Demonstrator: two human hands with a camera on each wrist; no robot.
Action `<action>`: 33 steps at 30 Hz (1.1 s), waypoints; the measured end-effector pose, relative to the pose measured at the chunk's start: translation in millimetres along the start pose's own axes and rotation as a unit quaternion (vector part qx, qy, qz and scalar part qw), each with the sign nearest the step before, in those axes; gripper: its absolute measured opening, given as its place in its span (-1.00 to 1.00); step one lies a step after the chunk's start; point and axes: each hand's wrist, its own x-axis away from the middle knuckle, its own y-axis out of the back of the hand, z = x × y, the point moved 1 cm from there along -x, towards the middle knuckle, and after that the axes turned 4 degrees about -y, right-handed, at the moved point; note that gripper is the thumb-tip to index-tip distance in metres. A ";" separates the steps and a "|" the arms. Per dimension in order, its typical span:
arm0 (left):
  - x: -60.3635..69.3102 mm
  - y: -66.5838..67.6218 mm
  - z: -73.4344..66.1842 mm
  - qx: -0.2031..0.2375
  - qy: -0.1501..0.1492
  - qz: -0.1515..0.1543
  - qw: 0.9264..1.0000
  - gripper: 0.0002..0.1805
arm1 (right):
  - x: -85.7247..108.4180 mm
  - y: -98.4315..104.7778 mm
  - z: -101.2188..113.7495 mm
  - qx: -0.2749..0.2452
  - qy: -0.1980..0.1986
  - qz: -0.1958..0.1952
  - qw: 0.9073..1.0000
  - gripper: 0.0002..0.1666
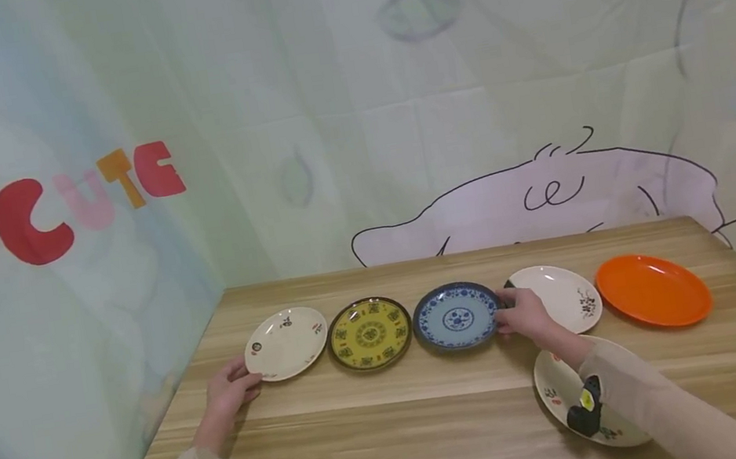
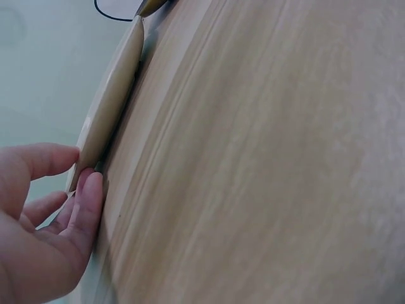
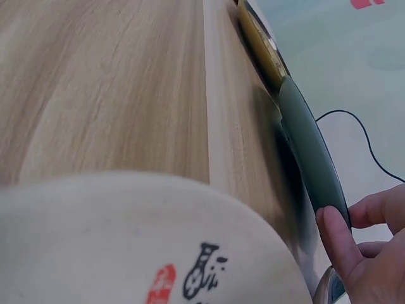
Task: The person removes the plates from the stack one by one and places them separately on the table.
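My left hand [image 1: 224, 394] pinches the near left rim of a cream oval plate [image 1: 285, 345] with small printed motifs. In the left wrist view, the thumb and fingers lie on either side of that plate's edge [image 2: 114, 101]. My right hand [image 1: 526, 313] pinches the right rim of a blue-and-white patterned plate [image 1: 456, 317] with a dark edge. Its green-grey outer side [image 3: 311, 149] shows in the right wrist view. Between these two plates lies a yellow plate [image 1: 369, 334] with dark patterns and a dark rim.
Right of the blue plate lies a white plate [image 1: 556, 292] with a dark floral print, partly behind my right hand. An orange plate [image 1: 654, 290] ends the row. Under my right forearm is another cream plate [image 1: 551, 381]. A printed curtain [image 1: 294, 114] hangs behind the wooden table [image 1: 372, 451].
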 end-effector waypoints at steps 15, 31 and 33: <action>1.5 -0.8 -0.9 0.009 -0.007 0.003 1.000 -0.38 | 10.9 11.2 0.3 -0.055 -0.020 0.044 0.997 -0.33; 0.5 -2.9 1.9 -0.001 -0.001 -0.009 1.000 -0.37 | 28.4 10.5 5.0 -0.081 -0.009 0.082 0.993 -0.36; 0.5 -3.5 2.3 -0.005 -0.002 -0.010 1.000 -0.37 | 31.5 8.1 5.4 -0.081 0.002 0.091 0.992 -0.36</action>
